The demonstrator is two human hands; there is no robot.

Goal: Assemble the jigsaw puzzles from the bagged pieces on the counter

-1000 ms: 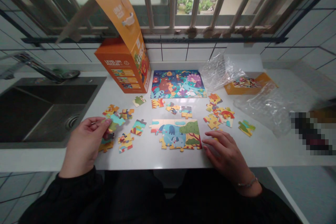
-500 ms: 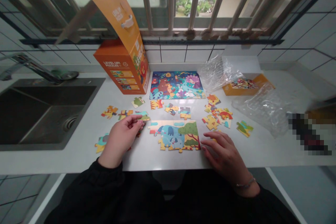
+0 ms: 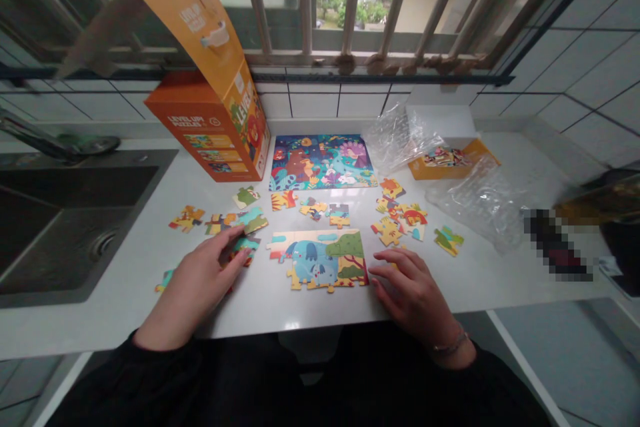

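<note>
A partly joined puzzle (image 3: 325, 260) with blue elephants and a green tree lies flat on the white counter. My left hand (image 3: 205, 277) is to its left, thumb and fingers apart, over a teal and red piece (image 3: 247, 248); a green and teal piece (image 3: 253, 219) lies just past its fingertips. My right hand (image 3: 413, 287) rests at the puzzle's right edge with its fingers spread and nothing held. Loose pieces lie around, among them a red and yellow one (image 3: 284, 200) and a lion piece (image 3: 414, 215).
Behind the pieces lies a finished dark blue picture puzzle (image 3: 323, 163). An orange box (image 3: 200, 127) stands open at back left, beside the sink (image 3: 95, 213). Crumpled clear plastic (image 3: 485, 203) and a small open box (image 3: 440, 170) are at the right.
My left hand has moved left and a little down, and its fingers have parted from the green and teal piece. The view has shifted to the right. My right hand stays by the puzzle.
</note>
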